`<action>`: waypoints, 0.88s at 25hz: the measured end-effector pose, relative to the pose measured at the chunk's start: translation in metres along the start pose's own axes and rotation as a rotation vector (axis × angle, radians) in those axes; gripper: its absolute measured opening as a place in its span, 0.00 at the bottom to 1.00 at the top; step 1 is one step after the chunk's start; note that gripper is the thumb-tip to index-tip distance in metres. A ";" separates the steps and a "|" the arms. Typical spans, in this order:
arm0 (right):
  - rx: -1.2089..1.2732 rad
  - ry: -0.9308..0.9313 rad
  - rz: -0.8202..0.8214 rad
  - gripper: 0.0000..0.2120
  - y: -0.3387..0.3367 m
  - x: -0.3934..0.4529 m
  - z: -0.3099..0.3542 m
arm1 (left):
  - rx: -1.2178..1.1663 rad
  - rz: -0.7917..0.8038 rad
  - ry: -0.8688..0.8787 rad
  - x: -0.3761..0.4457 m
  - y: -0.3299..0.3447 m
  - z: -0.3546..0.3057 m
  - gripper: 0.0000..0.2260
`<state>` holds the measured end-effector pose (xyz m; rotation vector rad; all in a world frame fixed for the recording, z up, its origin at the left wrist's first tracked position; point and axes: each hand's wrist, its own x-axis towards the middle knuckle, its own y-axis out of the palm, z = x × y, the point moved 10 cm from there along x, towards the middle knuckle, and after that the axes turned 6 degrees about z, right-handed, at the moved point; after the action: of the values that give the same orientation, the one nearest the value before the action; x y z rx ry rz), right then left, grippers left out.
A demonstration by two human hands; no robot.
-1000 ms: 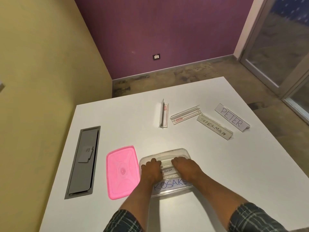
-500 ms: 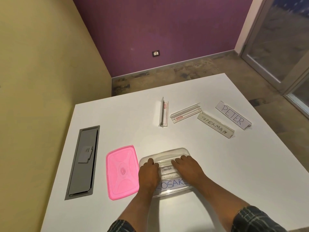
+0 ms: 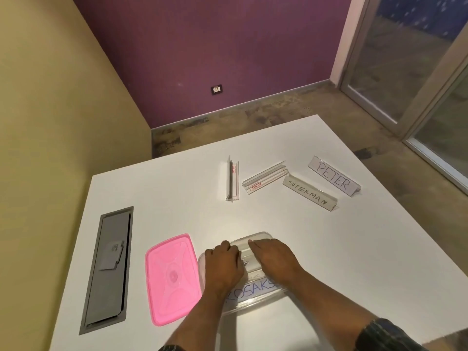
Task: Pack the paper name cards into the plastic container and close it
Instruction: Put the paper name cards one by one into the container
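Observation:
A clear plastic container (image 3: 253,304) sits on the white table near me. My left hand (image 3: 222,267) and my right hand (image 3: 276,259) lie palm down inside it, each on one end of a name card (image 3: 247,263) whose writing is mostly hidden. A card reading KOSAKS (image 3: 255,290) lies in the container's near side. The pink lid (image 3: 172,277) rests flat on the table just left of the container. Two more cards, SUPERMAN (image 3: 309,192) and PETER (image 3: 333,176), stand at the far right.
Two clear holders without names (image 3: 232,178) (image 3: 264,178) lie at the table's far middle. A grey cable hatch (image 3: 109,267) is set into the table at the left. The table's right edge (image 3: 405,214) drops to the floor; a yellow wall runs along the left.
Both hands have slid slightly toward the container's far side, still pressed on the card. The view has tilted a little; the other cards and the lid have not moved.

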<state>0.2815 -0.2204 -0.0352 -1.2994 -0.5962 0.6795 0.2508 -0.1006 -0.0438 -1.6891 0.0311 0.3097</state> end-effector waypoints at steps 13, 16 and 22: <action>0.731 0.820 -0.266 0.22 -0.018 -0.049 -0.207 | -0.165 -0.121 0.334 0.092 -0.059 -0.133 0.16; 0.634 0.880 -0.055 0.32 -0.002 -0.048 -0.233 | -0.028 0.041 0.408 0.123 -0.037 -0.169 0.22; 0.288 0.841 0.066 0.36 -0.001 -0.038 -0.283 | 0.179 0.228 0.446 0.181 0.006 -0.215 0.39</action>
<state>0.4636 -0.4342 -0.0846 -1.1983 0.2250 0.2085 0.4633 -0.2831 -0.0661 -1.5488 0.5690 0.0905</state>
